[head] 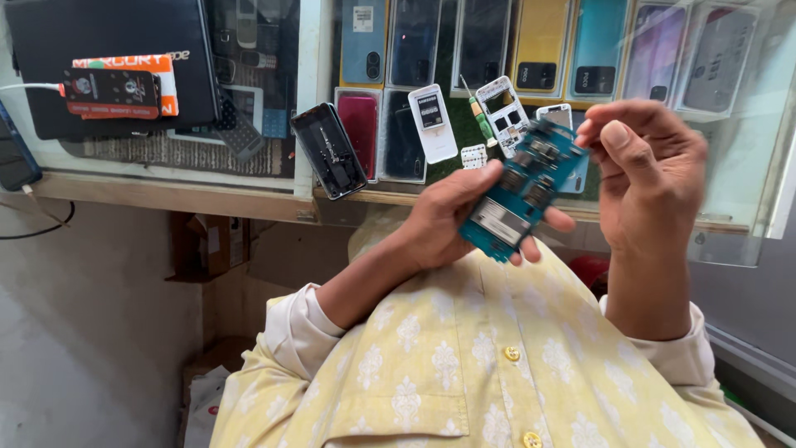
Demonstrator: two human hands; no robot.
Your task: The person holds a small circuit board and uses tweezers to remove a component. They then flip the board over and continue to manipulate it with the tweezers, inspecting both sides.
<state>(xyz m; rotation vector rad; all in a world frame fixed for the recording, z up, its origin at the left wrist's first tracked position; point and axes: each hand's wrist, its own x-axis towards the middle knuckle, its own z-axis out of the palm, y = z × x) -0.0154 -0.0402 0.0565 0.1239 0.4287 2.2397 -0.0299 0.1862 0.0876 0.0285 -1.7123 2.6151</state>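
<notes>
While gripped in left hand (452, 217), blue circuit board (521, 192) w/ right hand (647, 170) fingers pinched just beside.

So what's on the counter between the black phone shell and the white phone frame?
In the head view, a white battery lies between the black shell and white frame.

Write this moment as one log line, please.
left hand: holds blue circuit board | right hand: fingertips at board's top end | glass counter: opened black phone lying
</notes>
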